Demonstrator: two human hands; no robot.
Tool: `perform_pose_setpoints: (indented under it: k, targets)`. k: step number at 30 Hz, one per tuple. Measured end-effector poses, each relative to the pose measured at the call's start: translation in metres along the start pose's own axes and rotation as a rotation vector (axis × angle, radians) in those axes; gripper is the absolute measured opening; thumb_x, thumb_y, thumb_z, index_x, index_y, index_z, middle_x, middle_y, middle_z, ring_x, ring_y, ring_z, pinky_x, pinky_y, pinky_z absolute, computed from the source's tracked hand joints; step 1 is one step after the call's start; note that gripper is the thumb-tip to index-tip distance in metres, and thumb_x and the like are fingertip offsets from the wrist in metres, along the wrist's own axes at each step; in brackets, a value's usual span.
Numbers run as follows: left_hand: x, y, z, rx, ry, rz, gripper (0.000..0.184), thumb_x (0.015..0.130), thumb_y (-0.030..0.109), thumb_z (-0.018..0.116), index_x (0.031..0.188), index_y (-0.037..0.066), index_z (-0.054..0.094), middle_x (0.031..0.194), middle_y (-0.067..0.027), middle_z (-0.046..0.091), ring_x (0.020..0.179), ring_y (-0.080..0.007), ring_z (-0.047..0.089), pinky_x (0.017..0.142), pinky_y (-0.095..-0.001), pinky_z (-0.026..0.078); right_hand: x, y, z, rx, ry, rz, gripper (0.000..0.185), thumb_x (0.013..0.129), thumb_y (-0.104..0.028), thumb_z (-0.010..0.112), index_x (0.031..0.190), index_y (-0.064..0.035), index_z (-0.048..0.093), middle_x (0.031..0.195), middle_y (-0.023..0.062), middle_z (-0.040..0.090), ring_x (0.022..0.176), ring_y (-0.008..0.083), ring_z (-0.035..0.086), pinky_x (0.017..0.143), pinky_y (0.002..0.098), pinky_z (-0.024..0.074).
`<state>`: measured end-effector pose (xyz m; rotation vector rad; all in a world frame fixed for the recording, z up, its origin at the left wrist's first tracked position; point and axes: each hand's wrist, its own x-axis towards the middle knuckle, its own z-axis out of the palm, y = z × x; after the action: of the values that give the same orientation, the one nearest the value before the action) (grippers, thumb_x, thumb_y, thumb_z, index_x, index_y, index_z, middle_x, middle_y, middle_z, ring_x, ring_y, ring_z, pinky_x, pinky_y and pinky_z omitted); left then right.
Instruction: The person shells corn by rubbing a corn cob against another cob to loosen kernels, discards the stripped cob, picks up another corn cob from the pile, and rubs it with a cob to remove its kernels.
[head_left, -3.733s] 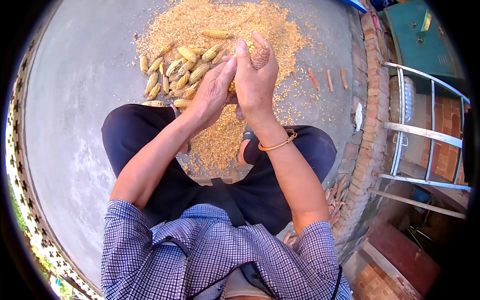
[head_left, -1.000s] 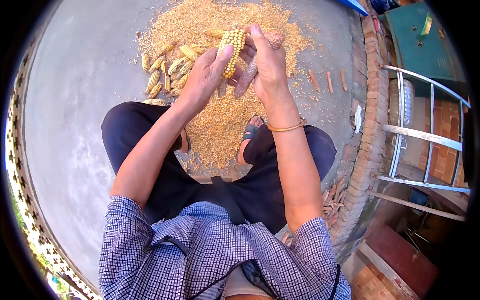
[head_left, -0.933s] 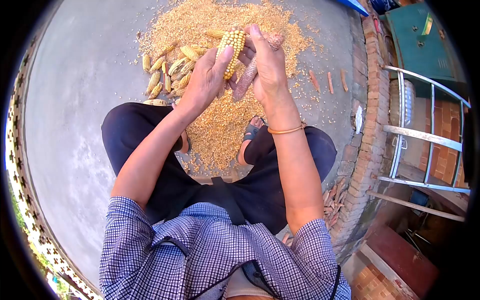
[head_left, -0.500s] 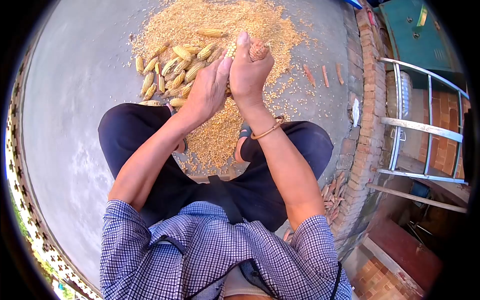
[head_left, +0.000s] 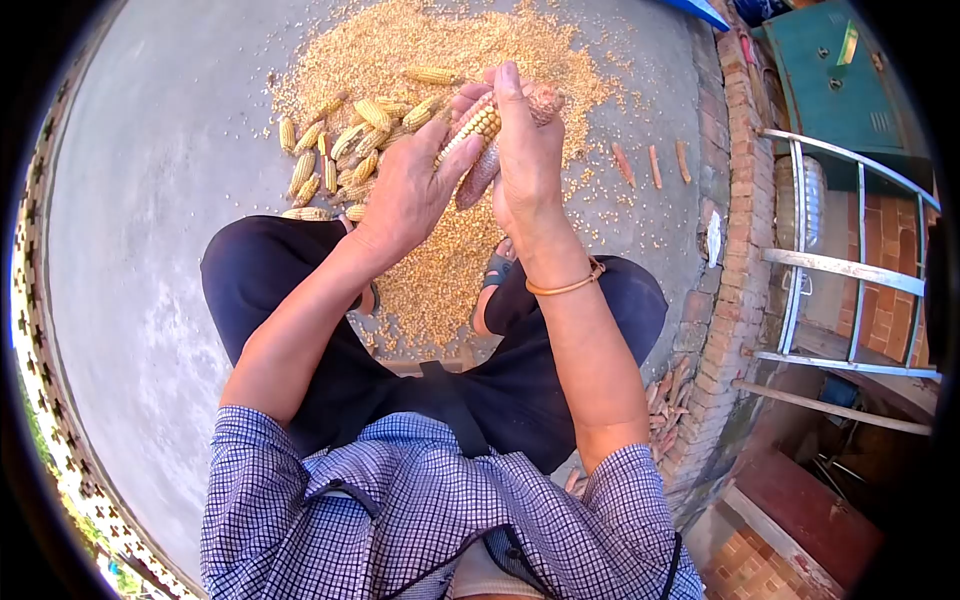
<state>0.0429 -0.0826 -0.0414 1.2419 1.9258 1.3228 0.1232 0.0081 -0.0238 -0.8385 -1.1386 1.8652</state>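
Held slantwise against a bare cob (head_left: 479, 178), over the loose kernels (head_left: 420, 285) on the floor (head_left: 160, 190), the partly stripped corn ear (head_left: 484, 123) could roll or slip down if your left hand (head_left: 402, 190) eased while the cob pressed off-centre, and a sudden slide might scrape your thumb. Your left hand is narrowed around the ear, its thumb slanting forward and inward; your right hand (head_left: 530, 160) is curled about the cob, thumb pointing ahead, with both forearms stretched forward and converging.
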Motion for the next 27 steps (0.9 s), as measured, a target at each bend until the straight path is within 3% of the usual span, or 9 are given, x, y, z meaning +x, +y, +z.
perform_pose_setpoints:
  k: [1,2,5,6,9,10,17,24,27]
  targets:
    - [-0.001,-0.005,0.004,0.148,0.065,0.17,0.033,0.099,0.029,0.055,0.095,-0.004,0.057,0.068,-0.0159,0.056,0.058,-0.0186,0.055,0.056,-0.0351,0.044,-0.001,0.001,0.002,0.0,0.042,0.019,0.029,0.097,-0.031,0.06,0.095,-0.0024,0.06,0.085,0.0087,0.064,0.075,0.0166,0.062,0.06,0.0299,0.0508]
    - [-0.004,-0.009,0.008,0.169,-0.011,0.045,0.042,0.093,0.036,0.062,0.088,-0.005,0.056,0.067,-0.0236,0.058,0.058,-0.0323,0.058,0.056,-0.0419,0.045,-0.003,0.0,0.005,-0.031,0.128,-0.005,0.025,0.097,-0.025,0.058,0.091,-0.0009,0.059,0.078,0.0101,0.063,0.067,0.0182,0.062,0.057,0.0314,0.051]
    - [-0.007,-0.004,0.007,0.016,-0.042,0.042,0.042,0.094,0.036,0.062,0.083,-0.004,0.055,0.062,-0.021,0.053,0.056,-0.0284,0.056,0.055,-0.0404,0.045,-0.001,-0.001,0.003,-0.067,0.193,-0.034,0.022,0.096,-0.019,0.057,0.087,0.0006,0.059,0.071,0.011,0.061,0.058,0.0192,0.061,0.055,0.0313,0.0503]
    - [-0.005,-0.002,0.003,-0.023,-0.055,0.097,0.044,0.097,0.041,0.056,0.088,-0.003,0.058,0.057,-0.0125,0.05,0.053,-0.019,0.051,0.049,-0.0339,0.041,0.0,-0.002,0.004,-0.047,0.197,-0.023,0.022,0.095,-0.017,0.057,0.085,0.0017,0.058,0.068,0.0109,0.061,0.054,0.0193,0.06,0.053,0.0306,0.049]
    - [-0.01,0.015,-0.009,-0.587,-0.324,-0.422,0.047,0.101,0.043,0.047,0.1,-0.002,0.056,0.071,-0.0072,0.055,0.049,-0.0085,0.043,0.043,-0.0254,0.037,0.002,-0.001,0.003,-0.198,0.245,-0.121,0.021,0.095,-0.018,0.058,0.086,0.0009,0.059,0.068,0.0093,0.061,0.056,0.0175,0.06,0.054,0.0286,0.0486]
    - [-0.009,0.013,-0.007,-0.623,-0.316,-0.399,0.054,0.101,0.052,0.04,0.102,0.001,0.056,0.074,-0.0034,0.054,0.045,-0.0041,0.037,0.038,-0.0184,0.03,0.004,0.003,0.001,-0.239,0.236,-0.144,0.022,0.095,-0.02,0.059,0.086,0.0004,0.06,0.069,0.0088,0.061,0.057,0.0168,0.06,0.054,0.028,0.0486]
    - [-0.011,0.009,-0.019,-1.054,-0.422,-0.446,0.053,0.102,0.049,0.039,0.108,-0.001,0.057,0.084,-0.006,0.058,0.054,-0.006,0.045,0.043,-0.0201,0.034,0.005,-0.012,-0.004,-0.028,0.066,0.002,0.033,0.096,-0.032,0.062,0.088,-0.0006,0.061,0.071,0.008,0.064,0.063,0.0132,0.062,0.06,0.0272,0.0506]
    - [-0.01,0.022,-0.02,-0.918,-0.274,-0.452,0.039,0.104,0.037,0.041,0.114,0.0,0.05,0.076,-0.0046,0.053,0.047,-0.007,0.041,0.041,-0.0206,0.034,-0.001,-0.019,-0.004,-0.089,-0.12,0.003,0.037,0.099,-0.037,0.054,0.1,0.0,0.059,0.082,0.0109,0.066,0.074,0.0165,0.065,0.065,0.0291,0.0539]
    - [-0.009,0.007,-0.017,-0.654,-0.165,-0.385,0.037,0.1,0.036,0.054,0.103,0.0,0.053,0.079,-0.0049,0.055,0.05,-0.0076,0.044,0.044,-0.0217,0.035,-0.003,-0.013,-0.002,-0.093,-0.137,-0.055,0.037,0.1,-0.036,0.054,0.103,0.0007,0.058,0.083,0.0113,0.065,0.075,0.017,0.065,0.066,0.0292,0.0539]
